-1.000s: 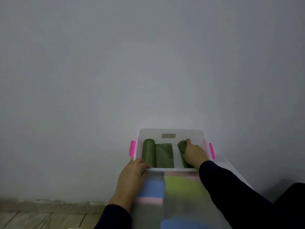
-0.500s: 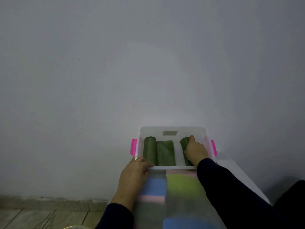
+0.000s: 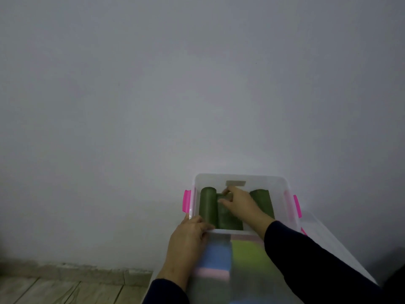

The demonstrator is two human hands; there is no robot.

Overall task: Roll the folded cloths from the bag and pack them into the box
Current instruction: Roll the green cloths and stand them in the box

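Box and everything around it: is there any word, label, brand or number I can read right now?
No readable text in the head view.
Grey label on the far inner wall of the box: a blank-looking patch, too small and blurred to read.
Green rolled cloths, pink latches, wall: no print visible.

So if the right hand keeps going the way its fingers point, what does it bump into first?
The right hand points toward the far left of the box. It would probably meet the left green roll first, then the box's far wall; depth is hard to judge here.
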